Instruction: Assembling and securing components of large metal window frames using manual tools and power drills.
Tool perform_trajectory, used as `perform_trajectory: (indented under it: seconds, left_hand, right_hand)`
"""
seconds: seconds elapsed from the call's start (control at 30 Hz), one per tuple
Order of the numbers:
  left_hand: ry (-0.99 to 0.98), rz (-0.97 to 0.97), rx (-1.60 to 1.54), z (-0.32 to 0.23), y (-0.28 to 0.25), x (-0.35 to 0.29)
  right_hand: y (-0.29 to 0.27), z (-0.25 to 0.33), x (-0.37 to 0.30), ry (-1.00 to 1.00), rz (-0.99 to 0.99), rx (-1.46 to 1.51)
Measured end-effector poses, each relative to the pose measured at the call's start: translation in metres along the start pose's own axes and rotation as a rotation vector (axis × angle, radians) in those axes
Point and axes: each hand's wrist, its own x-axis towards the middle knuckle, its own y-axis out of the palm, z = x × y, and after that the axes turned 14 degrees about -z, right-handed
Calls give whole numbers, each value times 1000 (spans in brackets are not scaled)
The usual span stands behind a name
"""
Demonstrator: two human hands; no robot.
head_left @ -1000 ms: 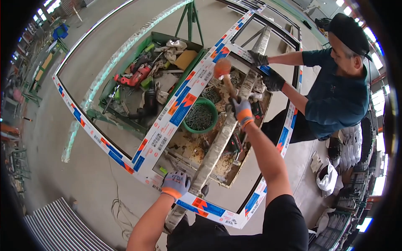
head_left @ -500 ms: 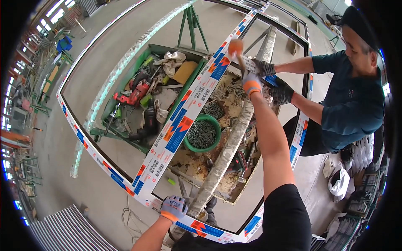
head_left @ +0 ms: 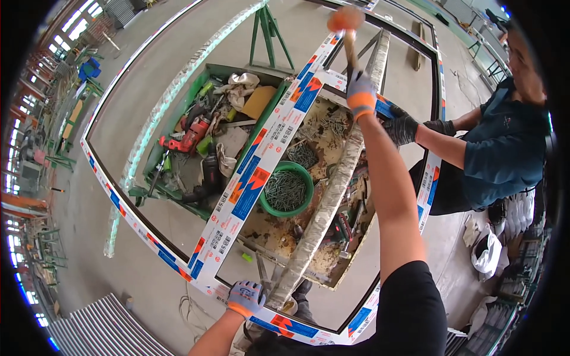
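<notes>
In my right hand (head_left: 361, 94), gloved in grey and orange, is the wooden handle of a mallet (head_left: 346, 19) with a round orange-red head. The mallet is over the far part of a large window frame (head_left: 237, 184) covered in printed protective film. A short crossbar (head_left: 385, 108) lies across the frame beside my right wrist. A co-worker's dark-gloved hand (head_left: 400, 126) grips that bar's right end; their other gloved hand (head_left: 440, 127) is farther right. My left hand (head_left: 245, 296) is closed over the frame's near edge at lower left.
Beneath the frame, a green bowl of screws (head_left: 287, 188) sits on a worn metal tray with a drill (head_left: 342, 228). A green bin (head_left: 205, 74) to the left holds a red power tool (head_left: 191, 137) and rags. Wrapped support bars (head_left: 320, 222) run under the frame. The co-worker (head_left: 499, 154) stands at right.
My right hand and the mallet have moved up and away from the crossbar. The co-worker has leaned back to the right, drawing one hand off the bar. My left hand stays put.
</notes>
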Motion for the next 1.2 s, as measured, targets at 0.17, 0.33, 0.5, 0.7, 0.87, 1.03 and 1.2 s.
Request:
perform_trajectory:
  seconds: [0.17, 0.33, 0.5, 0.7, 0.87, 1.03, 1.2]
  left_hand:
    - [17, 3, 8, -5, -1, 0]
    - [73, -69, -25, -12, 4, 6]
    - [47, -251, -41, -14, 13, 2]
    - [-17, -104, 37, -10, 11, -6]
    - [-2, -237, 51, -12, 10, -8]
    - [52, -339, 139, -9, 18, -9]
    - [50, -309, 134, -4, 28, -12]
  right_hand:
    - [32, -63, -44, 17, 313, -210]
    - [45, -95, -39, -238, 349, -308]
    - [6, -145, -151, -206, 371, 46]
    - [-219, -164, -244, 283, 500, 136]
    - [-312, -230, -250, 412, 261, 79]
    - [-393, -246, -260, 456, 28, 19]
    - [-406, -272, -295, 325, 277, -434]
